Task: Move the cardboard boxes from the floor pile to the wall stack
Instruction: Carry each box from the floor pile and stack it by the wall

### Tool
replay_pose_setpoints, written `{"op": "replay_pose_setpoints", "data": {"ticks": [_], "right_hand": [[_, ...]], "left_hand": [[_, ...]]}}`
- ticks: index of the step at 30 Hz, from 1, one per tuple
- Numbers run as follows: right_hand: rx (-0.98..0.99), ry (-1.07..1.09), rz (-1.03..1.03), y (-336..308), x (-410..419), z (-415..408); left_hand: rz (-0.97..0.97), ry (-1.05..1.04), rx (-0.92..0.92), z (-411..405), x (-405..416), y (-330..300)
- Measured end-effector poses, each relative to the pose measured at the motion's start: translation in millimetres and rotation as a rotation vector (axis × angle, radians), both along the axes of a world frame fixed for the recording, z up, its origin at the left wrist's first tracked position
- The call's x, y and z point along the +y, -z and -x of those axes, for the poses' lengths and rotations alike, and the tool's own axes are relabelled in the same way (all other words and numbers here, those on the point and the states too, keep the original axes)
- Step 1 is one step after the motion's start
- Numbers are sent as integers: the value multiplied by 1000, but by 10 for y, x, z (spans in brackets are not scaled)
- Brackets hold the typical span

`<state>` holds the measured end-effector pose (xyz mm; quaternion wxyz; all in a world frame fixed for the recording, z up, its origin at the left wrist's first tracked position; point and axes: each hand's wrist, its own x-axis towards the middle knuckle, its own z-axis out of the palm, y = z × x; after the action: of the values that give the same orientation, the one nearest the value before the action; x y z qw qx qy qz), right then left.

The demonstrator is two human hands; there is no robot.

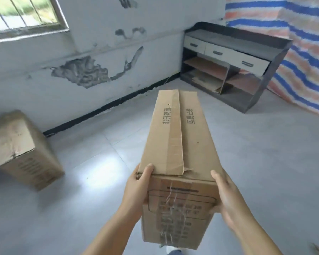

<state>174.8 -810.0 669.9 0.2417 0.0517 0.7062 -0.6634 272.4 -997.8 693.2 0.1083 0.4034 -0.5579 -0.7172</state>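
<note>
A long brown cardboard box (179,137) with printed characters on its top flaps is carried in front of me, above the floor, its far end pointing toward the wall. My left hand (138,184) grips its near left corner, thumb on the top edge. My right hand (226,194) grips the near right side, fingers wrapped round the end face. A second cardboard box (22,150) stands on the floor at the left, close to the wall and tilted in view.
A peeling white wall (99,57) with a black skirting runs across the back. A dark low cabinet (234,67) with three drawers and open shelves stands at the back right. A striped tarp (302,52) hangs on the right. Grey floor tiles (99,172) lie between.
</note>
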Motion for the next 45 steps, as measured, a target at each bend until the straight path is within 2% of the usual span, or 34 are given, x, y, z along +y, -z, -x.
{"op": "replay_pose_setpoints", "data": {"ticks": [9, 14, 19, 32, 41, 45], "right_hand": [[-66, -383, 2, 158, -1400, 882], [-55, -618, -10, 95, -2349, 1057], [-40, -764, -36, 170, -3427, 1069], [-71, -796, -67, 264, -6336, 942], [-81, -866, -63, 504, -7940, 1514], [-94, -930, -125, 614, -8757, 1826]], "left_hand": [[-21, -351, -79, 295, -961, 143], [-40, -549, -72, 200, -1541, 165], [-26, -704, -58, 76, -2331, 276], [-32, -760, -78, -109, -5193, 360], [-70, -811, -85, 421, -6661, 628], [-106, -877, -92, 709, -7366, 774]]}}
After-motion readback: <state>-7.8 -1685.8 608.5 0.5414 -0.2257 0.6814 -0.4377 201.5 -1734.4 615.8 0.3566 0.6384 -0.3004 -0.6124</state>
